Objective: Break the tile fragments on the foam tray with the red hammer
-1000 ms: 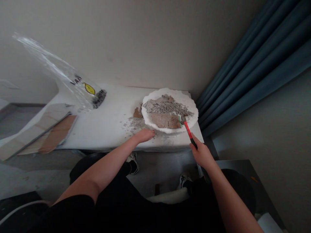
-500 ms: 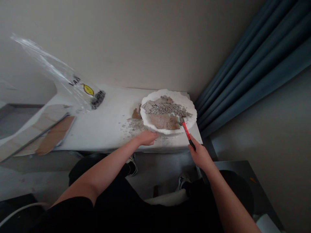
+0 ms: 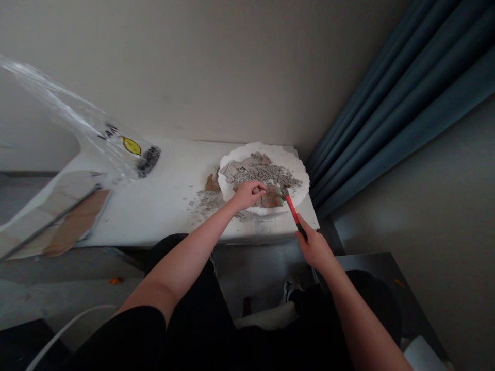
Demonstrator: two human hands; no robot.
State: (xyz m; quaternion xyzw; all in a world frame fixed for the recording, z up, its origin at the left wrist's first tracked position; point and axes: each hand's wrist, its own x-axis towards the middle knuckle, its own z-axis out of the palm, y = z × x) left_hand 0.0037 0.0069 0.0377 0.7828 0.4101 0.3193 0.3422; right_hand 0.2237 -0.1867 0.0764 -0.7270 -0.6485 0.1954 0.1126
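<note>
A right hand (image 3: 315,250) clenches a red-handled tool (image 3: 293,209) at a white plate (image 3: 286,155) of rubble (image 3: 259,172), while the left hand (image 3: 249,195) curls above, any pinch hidden.

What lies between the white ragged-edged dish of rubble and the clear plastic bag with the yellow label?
Head view: a brown chip and scattered grey crumbs on the white bench top by the dish, then plain white top up to the bag.

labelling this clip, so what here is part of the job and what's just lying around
Part of the job: left hand, right hand, red-handled tool, white plate, gray rubble, crumbs.

Lying about: clear plastic bag, flat boards, blue curtain.
</note>
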